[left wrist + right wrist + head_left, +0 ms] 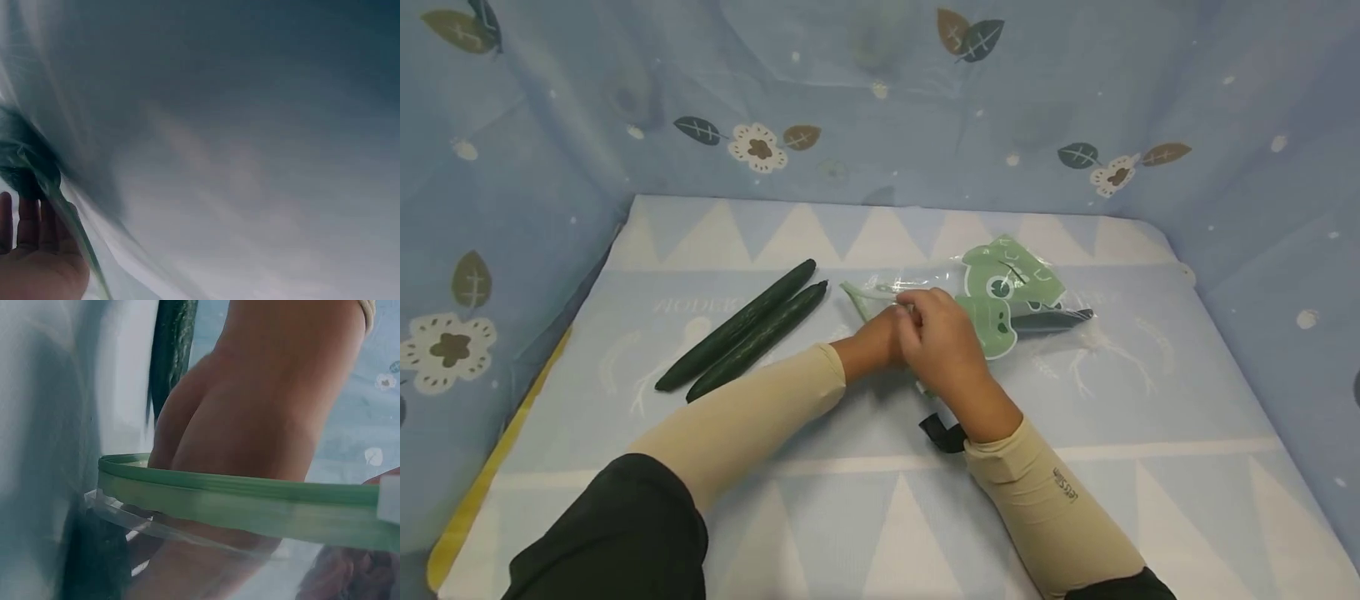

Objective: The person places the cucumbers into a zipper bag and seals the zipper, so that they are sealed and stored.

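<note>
Both hands (925,333) pinch the green zip strip (237,500) of a clear frog-printed plastic bag (1007,300), fingers clamped; a slip could spill the dark cucumber (1060,317) inside.

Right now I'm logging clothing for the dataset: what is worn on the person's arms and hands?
Both forearms wear snug beige sleeves, the right one with small dark lettering. Black upper sleeves show above them. A black strap sits at the right wrist. Both hands are bare.
</note>
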### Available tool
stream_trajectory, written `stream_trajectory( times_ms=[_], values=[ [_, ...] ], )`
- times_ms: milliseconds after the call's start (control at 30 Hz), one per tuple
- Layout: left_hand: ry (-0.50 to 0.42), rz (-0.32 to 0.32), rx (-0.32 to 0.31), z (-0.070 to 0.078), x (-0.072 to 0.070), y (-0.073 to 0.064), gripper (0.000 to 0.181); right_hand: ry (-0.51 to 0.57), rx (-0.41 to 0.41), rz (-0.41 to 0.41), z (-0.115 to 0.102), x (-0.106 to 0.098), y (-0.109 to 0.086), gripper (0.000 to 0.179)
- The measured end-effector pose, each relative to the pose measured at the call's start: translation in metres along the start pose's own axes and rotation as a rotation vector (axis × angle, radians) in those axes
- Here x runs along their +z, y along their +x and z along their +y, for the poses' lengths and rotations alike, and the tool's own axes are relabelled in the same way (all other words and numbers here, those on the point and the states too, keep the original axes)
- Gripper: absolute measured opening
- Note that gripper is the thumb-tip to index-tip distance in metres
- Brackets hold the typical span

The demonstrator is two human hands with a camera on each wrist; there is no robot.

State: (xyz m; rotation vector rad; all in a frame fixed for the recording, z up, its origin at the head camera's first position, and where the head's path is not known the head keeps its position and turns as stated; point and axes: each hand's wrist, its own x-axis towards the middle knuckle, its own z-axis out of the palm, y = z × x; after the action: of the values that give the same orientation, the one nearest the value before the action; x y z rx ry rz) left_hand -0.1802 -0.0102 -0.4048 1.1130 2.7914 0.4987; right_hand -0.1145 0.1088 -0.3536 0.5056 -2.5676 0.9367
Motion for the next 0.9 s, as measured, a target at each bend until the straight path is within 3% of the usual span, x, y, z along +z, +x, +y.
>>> stream_trajectory(
  times_ms=[67,133,267,433,600,733,800,900],
  values=[
    [-0.065,0.042,-0.032,0.004,-0.009,-0.012,0.013,0.017,0.032,-0.004,0.001,0.000,0.000,0.022],
    [-0.187,0.040,-0.111,0.005,-0.015,-0.022,0.019,0.029,0.062,-0.012,0.001,-0.002,-0.001,0.023],
    [-0.515,0.029,-0.292,0.002,-0.031,-0.049,0.038,0.034,0.077,-0.030,0.001,-0.005,0.001,0.025],
    [-0.685,0.086,-0.348,-0.005,-0.059,-0.097,0.049,0.042,0.081,-0.047,-0.001,-0.003,0.001,0.025],
    [-0.730,0.224,-0.450,-0.015,-0.086,-0.150,0.052,0.063,0.107,-0.055,-0.002,-0.004,0.000,0.025],
    [-0.682,0.310,-0.556,-0.028,-0.092,-0.187,0.058,0.069,0.102,-0.051,-0.002,-0.006,0.000,0.024],
    [-0.625,0.310,-0.629,-0.034,-0.091,-0.203,0.064,0.066,0.100,-0.050,-0.003,-0.006,0.000,0.024],
    [-0.523,0.250,-0.731,-0.044,-0.085,-0.221,0.073,0.069,0.099,-0.043,-0.004,-0.004,0.000,0.023]
  ],
)
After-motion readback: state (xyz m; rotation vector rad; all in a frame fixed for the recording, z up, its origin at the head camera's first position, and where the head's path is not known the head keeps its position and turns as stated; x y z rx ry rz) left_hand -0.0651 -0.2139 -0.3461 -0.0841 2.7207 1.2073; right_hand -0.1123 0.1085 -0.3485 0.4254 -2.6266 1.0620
